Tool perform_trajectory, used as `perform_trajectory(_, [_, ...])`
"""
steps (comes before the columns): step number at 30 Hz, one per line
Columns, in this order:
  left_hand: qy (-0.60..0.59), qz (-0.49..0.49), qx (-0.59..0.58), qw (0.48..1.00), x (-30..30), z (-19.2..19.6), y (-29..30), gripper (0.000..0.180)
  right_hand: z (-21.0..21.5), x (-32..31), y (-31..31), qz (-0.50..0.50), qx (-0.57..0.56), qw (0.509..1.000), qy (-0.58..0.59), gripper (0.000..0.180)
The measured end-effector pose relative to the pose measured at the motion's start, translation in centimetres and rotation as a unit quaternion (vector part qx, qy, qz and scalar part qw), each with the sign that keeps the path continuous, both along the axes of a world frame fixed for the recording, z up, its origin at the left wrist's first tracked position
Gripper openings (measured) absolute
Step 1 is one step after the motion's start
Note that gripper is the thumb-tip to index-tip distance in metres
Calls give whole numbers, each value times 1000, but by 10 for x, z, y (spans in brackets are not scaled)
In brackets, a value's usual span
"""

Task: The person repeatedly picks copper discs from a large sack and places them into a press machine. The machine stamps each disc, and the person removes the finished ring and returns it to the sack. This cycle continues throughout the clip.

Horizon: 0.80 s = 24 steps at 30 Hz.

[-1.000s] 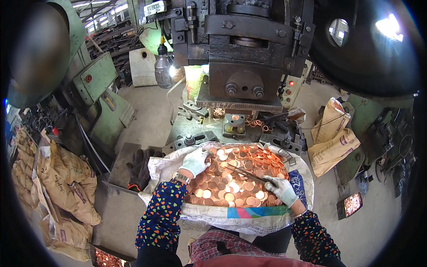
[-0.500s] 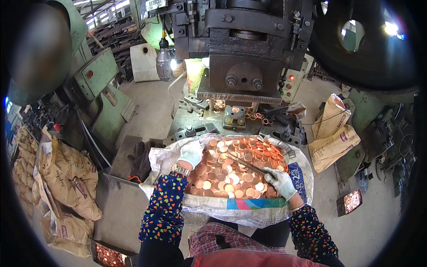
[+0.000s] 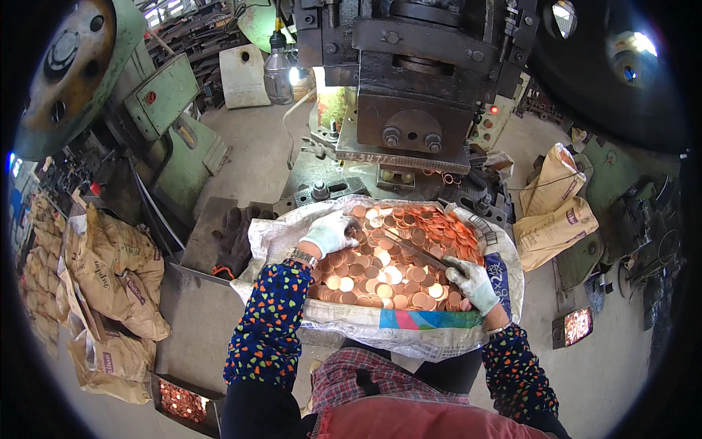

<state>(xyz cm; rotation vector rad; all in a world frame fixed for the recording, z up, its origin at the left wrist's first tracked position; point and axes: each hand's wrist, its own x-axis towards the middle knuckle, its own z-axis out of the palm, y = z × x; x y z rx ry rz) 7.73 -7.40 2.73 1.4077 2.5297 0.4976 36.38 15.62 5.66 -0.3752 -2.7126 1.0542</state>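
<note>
A white woven sack (image 3: 439, 344) is spread open in front of me, heaped with round copper discs (image 3: 376, 282). My right hand (image 3: 474, 284), in a pale glove, closes on a thin, dark metal tool like tweezers or tongs (image 3: 418, 253). Its tip points left over the discs. My left hand (image 3: 329, 234), also gloved, is at the upper left of the heap with fingers curled in. What those fingers hold, if anything, is hard to make out. Beyond the sack, the press ram (image 3: 409, 128) stands low over a small die block (image 3: 395, 177).
Dark gloves (image 3: 235, 238) lie on a metal plate left of the sack. Paper sacks stand at left (image 3: 117, 271) and right (image 3: 556, 233). Bins of copper pieces sit at lower left (image 3: 183, 402) and right (image 3: 578, 327). A lit lamp (image 3: 278, 77) hangs beside the press.
The press ram has come down nearer the die. My left hand has moved right, from the sack's edge over the discs, its fingers curling. The right hand keeps the tool. The view has shifted slightly.
</note>
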Motion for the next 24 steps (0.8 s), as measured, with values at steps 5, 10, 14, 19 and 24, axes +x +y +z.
perform_trajectory(5, [61, -31, 43, 997, 1, -4, 0, 40, 30, -1, 9, -28, -10, 999, -11, 37])
perform_trajectory(10, [246, -66, 57, 965, 9, -1, 3, 29, 68, -14, 48, 10, 155, 986, 62, 36])
perform_trajectory(14, [234, -24, 53, 970, 5, 5, 10, 25, 72, -46, 80, -48, 207, 977, 32, 34])
perform_trajectory(19, [-14, 22, 106, 994, -6, 16, 12, 25, 67, -94, 98, -36, 349, 935, 53, 33])
perform_trajectory(24, [-356, 93, 274, 888, -26, 33, 42, 16, 65, -134, 97, -35, 445, 895, 20, 30])
